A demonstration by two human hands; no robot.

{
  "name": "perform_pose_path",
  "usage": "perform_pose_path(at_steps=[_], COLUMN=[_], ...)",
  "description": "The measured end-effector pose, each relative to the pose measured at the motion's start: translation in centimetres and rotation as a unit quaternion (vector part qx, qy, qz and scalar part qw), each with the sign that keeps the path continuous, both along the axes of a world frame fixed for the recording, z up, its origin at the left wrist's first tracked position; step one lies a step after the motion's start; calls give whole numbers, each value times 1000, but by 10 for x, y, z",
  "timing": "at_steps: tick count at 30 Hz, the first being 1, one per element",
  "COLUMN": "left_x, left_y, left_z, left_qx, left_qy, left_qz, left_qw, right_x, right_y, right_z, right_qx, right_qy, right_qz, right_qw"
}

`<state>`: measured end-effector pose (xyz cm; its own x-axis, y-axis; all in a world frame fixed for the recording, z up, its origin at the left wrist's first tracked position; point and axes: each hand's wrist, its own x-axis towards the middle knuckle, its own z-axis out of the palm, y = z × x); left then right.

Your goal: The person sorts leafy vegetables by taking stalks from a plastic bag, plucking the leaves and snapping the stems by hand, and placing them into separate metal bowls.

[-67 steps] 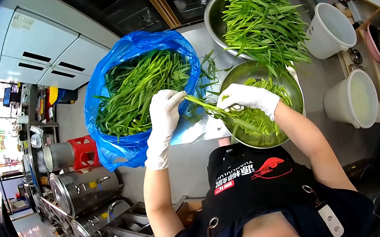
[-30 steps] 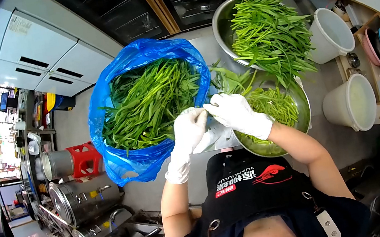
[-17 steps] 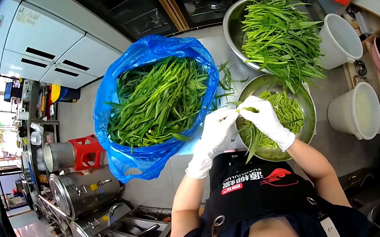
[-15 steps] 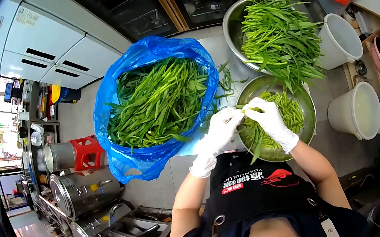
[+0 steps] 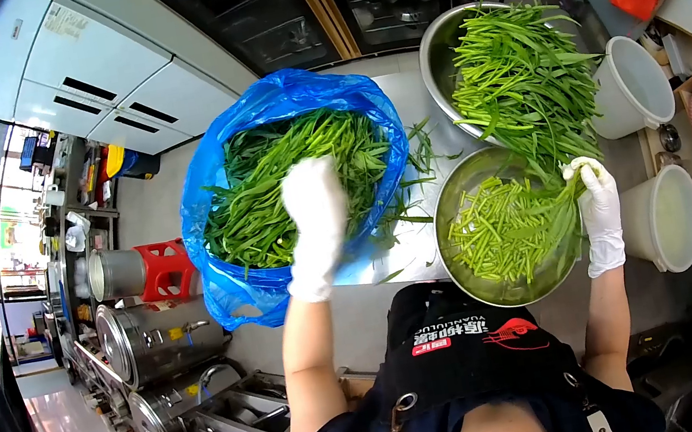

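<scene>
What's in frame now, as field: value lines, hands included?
left hand: white glove, blurred, over blue bag; grip unclear
right hand: white glove, holding leafy greens
bag contents: long greens
lower bowl: short stem pieces
upper bowl: heaped stalks, overhanging rim
table: metal, stray leaves

The left hand (image 5: 315, 212) and right hand (image 5: 599, 215) wear thin white gloves that look dull, and the bag (image 5: 198, 181) around and under the left hand is shiny blue plastic, all thin and crinkly. Between the hands, the counter (image 5: 416, 250) is smooth, shiny metal, and so are the near bowl (image 5: 471, 183) just beside the right hand and the far bowl (image 5: 439, 65) beyond it. Right of the right hand, the two pale buckets (image 5: 676, 217) look like smooth plastic, while the black apron (image 5: 404, 316) nearer the body than both hands looks like dull, soft cloth.
</scene>
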<state>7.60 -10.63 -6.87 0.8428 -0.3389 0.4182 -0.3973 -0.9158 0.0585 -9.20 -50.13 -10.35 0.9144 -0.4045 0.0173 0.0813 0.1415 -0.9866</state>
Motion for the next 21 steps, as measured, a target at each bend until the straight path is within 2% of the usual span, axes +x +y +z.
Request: perform_pose_path(at_steps=[2,3,5,7,9,13,15,17,19,21], left_x=[28,37,48,46,42,31,18,5,-2,-11], left_y=[46,61,81,83,84,88,84,80,84,83], left_z=[-5,-8,-12,-8,-2,31,55,70,66,63], left_qx=[120,192,246,216,182,16,-18,-61,-59,-51], left_qy=[-66,-36,103,92,86,73,67,100,101,102], left_qz=[43,74,65,35,9,30,50,70,50,34], left_qw=[990,978,962,971,980,997,996,991,992,993], right_x=[4,7,14,21,27,38,45,53,65,73], right_y=[2,12,28,40,51,66,78,91,107,133], right_z=[-8,-7,-6,-8,-8,-3,7,11,11,22], right_qx=[25,74,128,171,144,150,188,150,76,141], right_qy=[-19,-21,-19,-7,-4,9,24,20,86,147], right_qz=[26,35,60,85,104,126,139,187,217,261], right_qw=[999,996,990,982,984,980,972,971,969,944])
